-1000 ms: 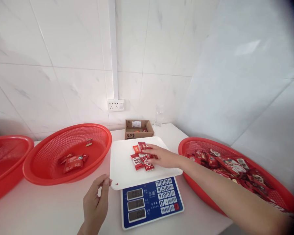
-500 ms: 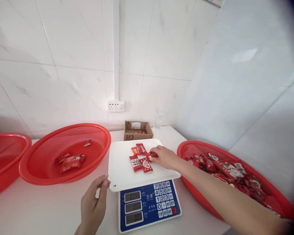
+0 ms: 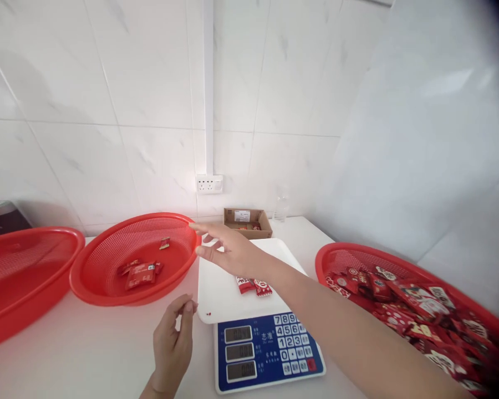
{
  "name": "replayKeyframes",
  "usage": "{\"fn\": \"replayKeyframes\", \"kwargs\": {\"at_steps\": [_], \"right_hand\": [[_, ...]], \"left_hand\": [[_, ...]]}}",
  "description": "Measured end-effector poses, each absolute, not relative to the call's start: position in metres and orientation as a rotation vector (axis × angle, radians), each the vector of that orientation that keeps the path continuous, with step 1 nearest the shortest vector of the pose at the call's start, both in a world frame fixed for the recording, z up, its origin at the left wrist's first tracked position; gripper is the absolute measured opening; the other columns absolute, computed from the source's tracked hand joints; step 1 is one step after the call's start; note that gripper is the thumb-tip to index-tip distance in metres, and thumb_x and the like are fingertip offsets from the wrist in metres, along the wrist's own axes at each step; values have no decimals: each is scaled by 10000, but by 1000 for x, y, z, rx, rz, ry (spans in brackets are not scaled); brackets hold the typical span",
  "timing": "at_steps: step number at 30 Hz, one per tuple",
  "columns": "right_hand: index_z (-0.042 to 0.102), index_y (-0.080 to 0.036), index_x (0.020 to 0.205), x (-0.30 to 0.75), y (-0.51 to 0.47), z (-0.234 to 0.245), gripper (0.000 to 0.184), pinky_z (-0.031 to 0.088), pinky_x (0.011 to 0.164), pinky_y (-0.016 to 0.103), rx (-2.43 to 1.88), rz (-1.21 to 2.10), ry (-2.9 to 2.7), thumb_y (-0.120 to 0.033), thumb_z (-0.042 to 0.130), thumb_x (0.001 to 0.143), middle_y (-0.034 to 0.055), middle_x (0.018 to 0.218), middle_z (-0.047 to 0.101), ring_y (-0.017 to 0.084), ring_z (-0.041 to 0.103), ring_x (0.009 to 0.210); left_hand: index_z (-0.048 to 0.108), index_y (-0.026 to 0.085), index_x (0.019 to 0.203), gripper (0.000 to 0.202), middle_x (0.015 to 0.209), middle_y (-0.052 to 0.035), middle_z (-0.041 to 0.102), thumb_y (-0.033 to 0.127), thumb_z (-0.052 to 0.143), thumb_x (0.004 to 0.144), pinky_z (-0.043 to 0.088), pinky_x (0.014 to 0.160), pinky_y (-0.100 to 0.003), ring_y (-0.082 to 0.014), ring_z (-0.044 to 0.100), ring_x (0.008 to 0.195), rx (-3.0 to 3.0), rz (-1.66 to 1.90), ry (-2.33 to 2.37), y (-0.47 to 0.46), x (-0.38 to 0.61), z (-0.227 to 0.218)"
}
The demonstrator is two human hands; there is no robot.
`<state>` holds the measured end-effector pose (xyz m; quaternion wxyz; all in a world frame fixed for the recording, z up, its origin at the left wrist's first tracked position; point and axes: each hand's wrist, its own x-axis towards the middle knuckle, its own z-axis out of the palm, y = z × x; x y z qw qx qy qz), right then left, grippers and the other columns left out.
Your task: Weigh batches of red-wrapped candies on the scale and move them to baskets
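Observation:
My right hand [image 3: 228, 250] hovers over the left part of the white scale tray [image 3: 218, 291], reaching toward the middle red basket [image 3: 103, 291]. Its fingers are stretched out and I see nothing in them. Red candy packets [image 3: 253, 286] lie on the tray just under my forearm. A few more packets [image 3: 140, 272] lie in the middle basket. My left hand [image 3: 172, 346] rests on the table by the tray's front left corner, thumb and fingers drawn into a loose pinch with nothing in them. The blue scale panel [image 3: 270, 349] sits below the tray.
A red basket [image 3: 330, 252] full of red packets [image 3: 403, 305] stands at the right. Another red basket [image 3: 25, 310] is at the far left. A small cardboard box [image 3: 247, 221] and a clear bottle [image 3: 279, 208] stand against the tiled wall, below a socket [image 3: 209, 183].
My right hand closed on a packet on the tray, then lifted and swung left toward the middle basket, its fingers now spread. Fewer packets show on the tray. The left hand stayed put.

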<state>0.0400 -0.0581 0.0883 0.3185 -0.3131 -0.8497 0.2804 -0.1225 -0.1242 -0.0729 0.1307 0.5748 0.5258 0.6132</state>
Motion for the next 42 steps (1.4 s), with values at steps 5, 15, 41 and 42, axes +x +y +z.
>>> {"fn": "replayKeyframes", "kwargs": {"at_steps": [5, 15, 41, 42], "right_hand": [[480, -294, 1341, 70, -46, 63, 540, 228, 1111, 446, -1197, 572, -2527, -395, 583, 821, 50, 1512, 293, 256, 220, 1392], [553, -315, 1273, 119, -36, 17, 597, 126, 1112, 538, -1516, 643, -2638, -611, 561, 755, 44, 1544, 213, 288, 31, 1427], [563, -267, 1269, 107, -46, 13, 635, 55, 1122, 540, -1523, 552, -2605, -651, 517, 766, 63, 1566, 120, 322, 33, 1423], [573, -247, 1259, 107, -46, 12, 646, 69, 1122, 538, -1529, 535, -2599, -661, 504, 768, 79, 1562, 137, 321, 43, 1423]], "left_hand": [[615, 180, 900, 243, 736, -49, 693, 391, 506, 848, 560, 621, -246, -155, 670, 661, 1641, 1787, 1534, -125, -121, -69], [625, 199, 878, 227, 750, -35, 701, 392, 509, 847, 549, 610, -233, -157, 674, 666, 1700, 1721, 1552, -127, -121, -71], [629, 201, 840, 267, 723, -35, 706, 439, 509, 827, 550, 587, -231, -161, 676, 641, 1711, 1705, 1566, -126, -121, -67], [628, 201, 842, 265, 725, -36, 706, 437, 509, 828, 551, 588, -230, -161, 677, 641, 1712, 1704, 1568, -126, -121, -67]]}}
